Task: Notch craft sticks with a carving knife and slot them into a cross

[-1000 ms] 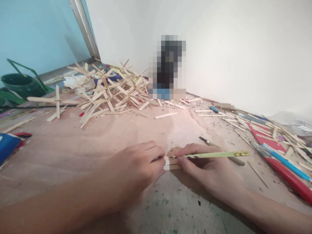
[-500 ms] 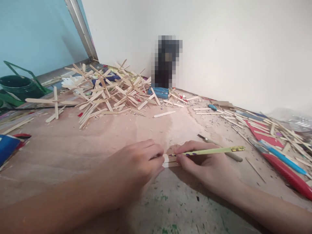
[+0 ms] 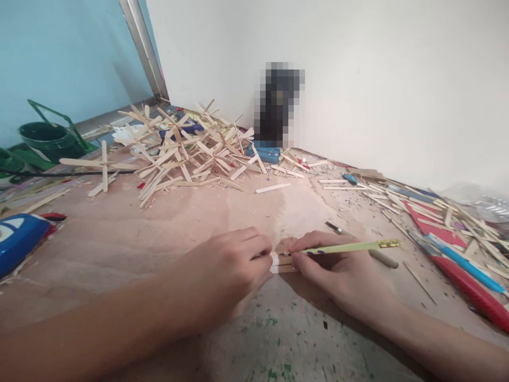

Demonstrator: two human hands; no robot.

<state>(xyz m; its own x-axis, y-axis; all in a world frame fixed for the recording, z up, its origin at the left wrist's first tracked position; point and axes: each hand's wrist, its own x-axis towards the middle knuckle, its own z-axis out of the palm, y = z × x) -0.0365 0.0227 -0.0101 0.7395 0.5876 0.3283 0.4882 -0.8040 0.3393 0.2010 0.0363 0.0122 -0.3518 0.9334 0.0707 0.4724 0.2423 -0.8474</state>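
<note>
Pencil (image 3: 350,248) now slightly steeper, pinched in right hand (image 3: 340,268) over sticks (image 3: 282,265)

A: Quick, what's changed?
B: View's swung slightly left since half a second ago. The blue object (image 3: 24,240) at the left edge shows more of itself, white marking included. Green bucket (image 3: 47,140) sits further in from the edge.
A: And the pencil (image 3: 345,248)?
B: Tilted a little steeper than a second ago. Eraser end is slightly higher and pokes out less past the craft knife (image 3: 384,259) handle.
A: Blue block (image 3: 274,155) by the wall?
B: Clear now; pixelated a second ago.
A: Hands?
B: Right hand (image 3: 344,270) looks marginally further from the left hand (image 3: 238,265) than a second ago.
</note>
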